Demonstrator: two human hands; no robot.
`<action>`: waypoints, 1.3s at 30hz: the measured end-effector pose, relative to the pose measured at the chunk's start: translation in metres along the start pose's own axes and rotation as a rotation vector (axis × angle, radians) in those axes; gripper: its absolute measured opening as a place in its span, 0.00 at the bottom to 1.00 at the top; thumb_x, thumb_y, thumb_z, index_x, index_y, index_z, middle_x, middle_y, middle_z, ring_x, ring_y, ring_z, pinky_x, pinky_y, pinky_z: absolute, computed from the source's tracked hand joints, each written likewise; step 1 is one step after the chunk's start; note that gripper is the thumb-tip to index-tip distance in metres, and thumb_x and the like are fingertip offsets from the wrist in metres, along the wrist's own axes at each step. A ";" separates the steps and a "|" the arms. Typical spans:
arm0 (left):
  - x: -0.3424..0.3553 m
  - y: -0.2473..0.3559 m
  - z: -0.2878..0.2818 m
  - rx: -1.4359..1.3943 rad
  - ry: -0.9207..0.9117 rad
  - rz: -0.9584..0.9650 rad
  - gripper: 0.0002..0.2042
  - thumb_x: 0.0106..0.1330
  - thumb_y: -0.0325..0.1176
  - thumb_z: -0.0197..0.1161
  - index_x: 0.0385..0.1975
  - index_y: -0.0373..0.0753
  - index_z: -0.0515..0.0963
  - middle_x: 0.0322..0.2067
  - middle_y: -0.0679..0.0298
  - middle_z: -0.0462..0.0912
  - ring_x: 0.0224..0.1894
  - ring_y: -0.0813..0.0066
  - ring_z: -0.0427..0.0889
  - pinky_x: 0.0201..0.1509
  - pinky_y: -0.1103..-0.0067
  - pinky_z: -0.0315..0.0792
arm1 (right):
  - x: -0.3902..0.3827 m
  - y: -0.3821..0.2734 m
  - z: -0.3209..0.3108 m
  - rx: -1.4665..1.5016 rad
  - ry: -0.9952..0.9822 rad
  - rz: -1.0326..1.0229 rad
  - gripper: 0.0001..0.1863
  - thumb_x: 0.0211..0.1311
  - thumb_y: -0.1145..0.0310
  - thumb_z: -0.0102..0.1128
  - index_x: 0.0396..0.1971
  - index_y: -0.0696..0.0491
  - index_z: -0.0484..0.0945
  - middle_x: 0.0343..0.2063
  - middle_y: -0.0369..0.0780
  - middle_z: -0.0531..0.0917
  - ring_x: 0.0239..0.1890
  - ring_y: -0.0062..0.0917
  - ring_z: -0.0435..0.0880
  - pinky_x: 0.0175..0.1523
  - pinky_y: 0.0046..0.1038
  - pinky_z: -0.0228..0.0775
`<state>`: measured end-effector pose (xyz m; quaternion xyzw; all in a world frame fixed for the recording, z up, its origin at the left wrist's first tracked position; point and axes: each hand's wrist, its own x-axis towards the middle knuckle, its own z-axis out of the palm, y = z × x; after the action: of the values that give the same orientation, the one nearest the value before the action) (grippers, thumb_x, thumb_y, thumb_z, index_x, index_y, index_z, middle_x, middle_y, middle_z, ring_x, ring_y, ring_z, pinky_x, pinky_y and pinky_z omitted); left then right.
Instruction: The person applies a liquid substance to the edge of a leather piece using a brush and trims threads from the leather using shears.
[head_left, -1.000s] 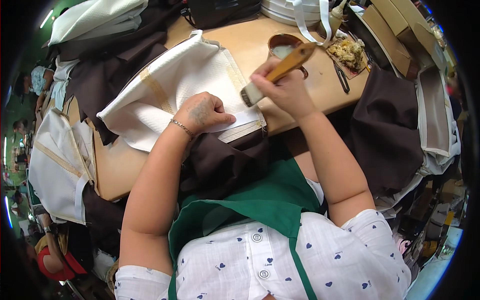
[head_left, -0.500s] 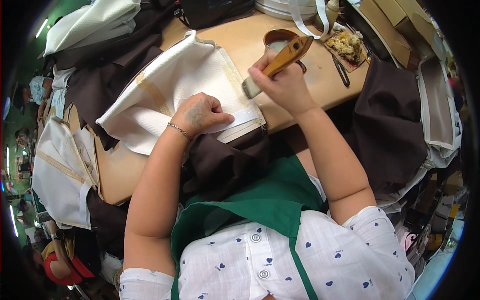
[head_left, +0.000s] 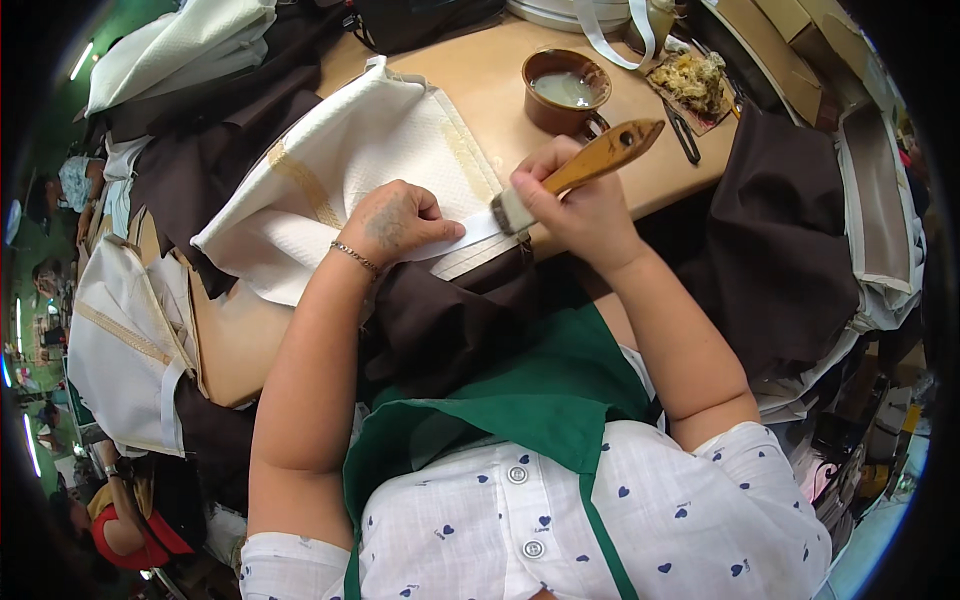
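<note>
A cloth workshop: worktable [head_left: 470,75], broad brush [head_left: 600,160], brown cup [head_left: 553,115], fabric piles [head_left: 205,145].

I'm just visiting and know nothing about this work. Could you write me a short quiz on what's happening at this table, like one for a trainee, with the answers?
1. Multiple choice: how is the flat paintbrush being held?
A) in the left hand
B) in the right hand
C) in both hands

2. True or false: the brown mug on the table contains a cloudy liquid.

3. Fill in the blank: the left hand has its thumb on a flat white ____.

Key: 1. B, with the wooden handle pointing up and away. 2. True. 3. Strip.
</note>
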<state>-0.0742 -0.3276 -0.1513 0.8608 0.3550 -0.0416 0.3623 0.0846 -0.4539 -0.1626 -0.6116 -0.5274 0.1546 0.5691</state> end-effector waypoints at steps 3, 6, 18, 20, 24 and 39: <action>0.000 0.001 -0.001 0.019 0.002 0.030 0.15 0.43 0.42 0.67 0.14 0.34 0.76 0.11 0.64 0.74 0.15 0.80 0.70 0.22 0.81 0.64 | -0.012 0.012 0.004 0.067 -0.010 0.017 0.07 0.46 0.73 0.58 0.18 0.57 0.68 0.15 0.39 0.75 0.18 0.26 0.76 0.26 0.24 0.67; 0.000 0.001 0.002 0.017 0.002 0.008 0.16 0.43 0.42 0.67 0.14 0.34 0.76 0.11 0.64 0.74 0.15 0.79 0.70 0.22 0.81 0.64 | -0.008 0.006 -0.013 -0.047 -0.025 0.031 0.07 0.47 0.72 0.58 0.18 0.56 0.69 0.16 0.39 0.76 0.20 0.27 0.76 0.28 0.25 0.67; -0.002 0.002 0.001 0.004 0.007 0.010 0.15 0.44 0.42 0.67 0.14 0.34 0.76 0.12 0.64 0.74 0.15 0.80 0.69 0.22 0.81 0.64 | -0.009 0.010 0.000 0.126 -0.108 0.031 0.06 0.47 0.73 0.57 0.18 0.57 0.69 0.16 0.39 0.75 0.20 0.22 0.75 0.28 0.22 0.66; 0.000 0.002 0.002 -0.018 -0.011 -0.024 0.15 0.44 0.42 0.67 0.15 0.34 0.76 0.12 0.64 0.74 0.16 0.80 0.69 0.22 0.81 0.64 | -0.005 0.019 -0.007 0.107 -0.062 0.003 0.06 0.48 0.73 0.57 0.19 0.57 0.69 0.16 0.39 0.75 0.21 0.21 0.74 0.28 0.21 0.66; 0.000 0.000 -0.001 -0.031 -0.025 -0.030 0.15 0.44 0.42 0.67 0.15 0.34 0.76 0.12 0.64 0.74 0.16 0.80 0.70 0.23 0.82 0.65 | 0.001 0.012 -0.012 0.094 -0.081 0.056 0.07 0.50 0.75 0.56 0.20 0.56 0.67 0.21 0.34 0.75 0.25 0.15 0.71 0.32 0.18 0.63; -0.001 0.002 0.001 0.001 -0.005 -0.020 0.15 0.44 0.43 0.67 0.13 0.35 0.76 0.12 0.64 0.74 0.16 0.79 0.71 0.22 0.82 0.65 | -0.006 0.018 -0.028 0.141 -0.015 0.137 0.05 0.48 0.74 0.57 0.19 0.56 0.70 0.17 0.34 0.74 0.22 0.16 0.71 0.30 0.19 0.64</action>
<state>-0.0739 -0.3299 -0.1509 0.8574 0.3625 -0.0476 0.3621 0.1131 -0.4701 -0.1720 -0.6035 -0.4764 0.2342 0.5950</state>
